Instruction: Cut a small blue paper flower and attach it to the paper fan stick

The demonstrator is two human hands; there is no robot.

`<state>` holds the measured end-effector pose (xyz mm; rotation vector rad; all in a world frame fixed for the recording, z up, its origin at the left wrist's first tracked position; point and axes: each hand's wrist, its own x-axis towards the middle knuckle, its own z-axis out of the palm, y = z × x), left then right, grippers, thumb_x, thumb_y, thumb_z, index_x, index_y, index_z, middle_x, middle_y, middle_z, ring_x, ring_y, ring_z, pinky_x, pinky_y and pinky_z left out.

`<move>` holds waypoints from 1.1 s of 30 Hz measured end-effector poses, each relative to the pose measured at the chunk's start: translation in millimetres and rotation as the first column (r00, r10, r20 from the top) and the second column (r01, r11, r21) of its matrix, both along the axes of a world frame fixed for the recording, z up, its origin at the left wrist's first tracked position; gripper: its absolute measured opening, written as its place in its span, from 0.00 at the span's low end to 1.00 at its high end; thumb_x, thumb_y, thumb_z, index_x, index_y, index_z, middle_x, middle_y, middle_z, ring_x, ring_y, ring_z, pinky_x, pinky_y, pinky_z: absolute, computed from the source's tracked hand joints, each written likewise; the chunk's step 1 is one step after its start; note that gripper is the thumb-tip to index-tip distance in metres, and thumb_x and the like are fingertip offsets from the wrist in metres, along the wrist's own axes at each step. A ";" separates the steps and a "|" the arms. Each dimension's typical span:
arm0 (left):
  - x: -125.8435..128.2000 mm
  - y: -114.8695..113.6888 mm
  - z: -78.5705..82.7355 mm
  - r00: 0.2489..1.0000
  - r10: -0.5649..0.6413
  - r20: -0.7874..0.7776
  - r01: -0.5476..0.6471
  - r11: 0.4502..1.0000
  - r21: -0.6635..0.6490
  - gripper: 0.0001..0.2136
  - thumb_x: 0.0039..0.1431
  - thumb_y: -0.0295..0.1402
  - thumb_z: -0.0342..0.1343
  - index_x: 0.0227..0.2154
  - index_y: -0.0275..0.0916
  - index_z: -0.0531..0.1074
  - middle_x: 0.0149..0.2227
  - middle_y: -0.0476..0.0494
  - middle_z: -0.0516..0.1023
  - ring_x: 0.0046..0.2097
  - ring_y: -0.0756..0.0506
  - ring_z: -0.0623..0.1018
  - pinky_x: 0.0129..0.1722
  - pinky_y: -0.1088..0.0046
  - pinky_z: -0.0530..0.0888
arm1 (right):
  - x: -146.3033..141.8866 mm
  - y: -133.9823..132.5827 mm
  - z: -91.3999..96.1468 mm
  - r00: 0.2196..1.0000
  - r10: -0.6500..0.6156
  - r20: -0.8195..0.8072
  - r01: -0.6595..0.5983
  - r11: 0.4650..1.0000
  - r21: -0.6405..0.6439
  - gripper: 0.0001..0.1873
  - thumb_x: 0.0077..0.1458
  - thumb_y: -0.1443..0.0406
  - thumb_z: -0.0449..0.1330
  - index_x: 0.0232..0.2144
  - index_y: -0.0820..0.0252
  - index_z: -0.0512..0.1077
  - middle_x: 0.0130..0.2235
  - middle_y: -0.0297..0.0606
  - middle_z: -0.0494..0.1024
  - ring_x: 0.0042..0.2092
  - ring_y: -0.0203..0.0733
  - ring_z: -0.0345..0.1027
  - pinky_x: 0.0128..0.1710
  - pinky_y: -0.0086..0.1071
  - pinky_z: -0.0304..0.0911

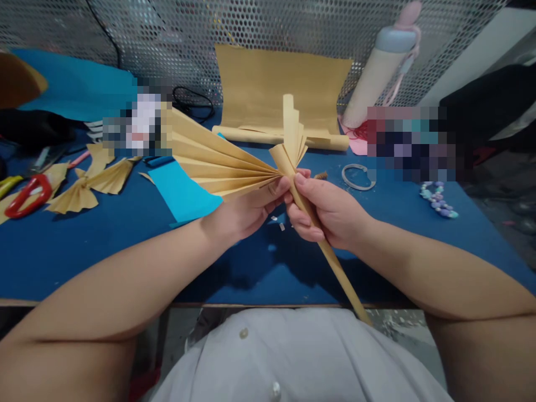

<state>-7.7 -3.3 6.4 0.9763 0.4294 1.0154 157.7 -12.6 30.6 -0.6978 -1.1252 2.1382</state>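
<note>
A tan pleated paper fan (209,159) spreads to the left, its folds gathered to a point between my hands. My left hand (255,206) is closed, pinching the fan at that gathered point. My right hand (329,209) wraps round a long rolled paper stick (341,273), thumb pressed near its upper end. The stick slants down past the table edge to my lap. A smaller pleated piece (293,131) stands up above the crossing. Whether the parts are glued or only held together, I cannot tell.
Red-handled scissors (29,195) and a folded paper bow (86,184) lie at left. Blue paper (182,190) sits under the fan. Behind stand a partly rolled tan paper sheet (285,89) and a bottle (379,72). A clear ring (359,177) and beads (438,199) lie right.
</note>
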 end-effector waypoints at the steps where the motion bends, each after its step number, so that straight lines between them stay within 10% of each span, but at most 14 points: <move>1: 0.6 -0.7 -0.2 1.000 0.024 -0.008 -0.024 1.000 0.004 0.13 0.56 0.42 0.67 0.40 0.42 0.83 0.29 0.49 0.81 0.48 0.45 0.82 0.49 0.75 0.78 | -0.3 -1.0 0.2 1.000 -0.011 0.007 0.011 1.000 0.010 0.19 0.68 0.53 0.53 0.31 0.61 0.66 0.17 0.27 0.66 0.13 0.27 0.54 0.12 0.20 0.52; 16: 0.3 -1.7 -1.8 0.997 0.044 -0.057 -0.044 0.999 0.015 0.12 0.57 0.44 0.66 0.35 0.40 0.83 0.24 0.50 0.77 0.29 0.48 0.79 0.42 0.68 0.78 | 2.3 6.7 2.0 0.993 0.044 0.107 -0.044 0.999 0.000 0.23 0.67 0.49 0.51 0.30 0.61 0.68 0.18 0.33 0.68 0.15 0.34 0.61 0.13 0.25 0.55; 19: -0.2 -0.6 0.7 0.998 0.029 -0.061 -0.027 0.999 0.031 0.14 0.58 0.46 0.64 0.36 0.40 0.83 0.35 0.45 0.83 0.37 0.45 0.82 0.41 0.68 0.79 | 16.0 30.0 4.4 0.965 0.103 0.241 -0.113 0.993 0.027 0.34 0.64 0.39 0.46 0.28 0.62 0.71 0.21 0.41 0.74 0.22 0.42 0.70 0.17 0.31 0.64; 22: -0.7 -0.3 2.1 0.999 0.038 0.013 -0.038 0.999 0.001 0.13 0.58 0.43 0.65 0.41 0.41 0.82 0.47 0.45 0.83 0.51 0.42 0.81 0.51 0.69 0.78 | 26.3 48.8 3.7 0.975 -0.096 0.199 0.085 0.994 0.061 0.36 0.61 0.36 0.47 0.26 0.61 0.70 0.21 0.39 0.72 0.23 0.38 0.68 0.19 0.29 0.64; 28: -0.3 -3.6 2.2 0.973 -0.173 0.151 0.186 0.979 -0.083 0.12 0.62 0.40 0.63 0.45 0.43 0.81 0.45 0.50 0.85 0.51 0.45 0.82 0.48 0.72 0.80 | 16.9 40.7 -4.2 0.986 -0.009 -0.166 -0.006 0.996 -0.089 0.06 0.64 0.63 0.57 0.41 0.59 0.71 0.30 0.28 0.74 0.27 0.26 0.67 0.28 0.19 0.68; 33: 0.6 -4.6 0.8 0.980 -0.154 0.122 0.168 0.979 -0.114 0.11 0.63 0.39 0.62 0.43 0.40 0.81 0.44 0.48 0.85 0.50 0.45 0.83 0.48 0.72 0.80 | 13.1 37.5 -14.2 0.956 -0.105 -0.274 0.129 0.989 0.070 0.10 0.54 0.73 0.63 0.38 0.57 0.72 0.38 0.27 0.78 0.31 0.25 0.71 0.28 0.17 0.69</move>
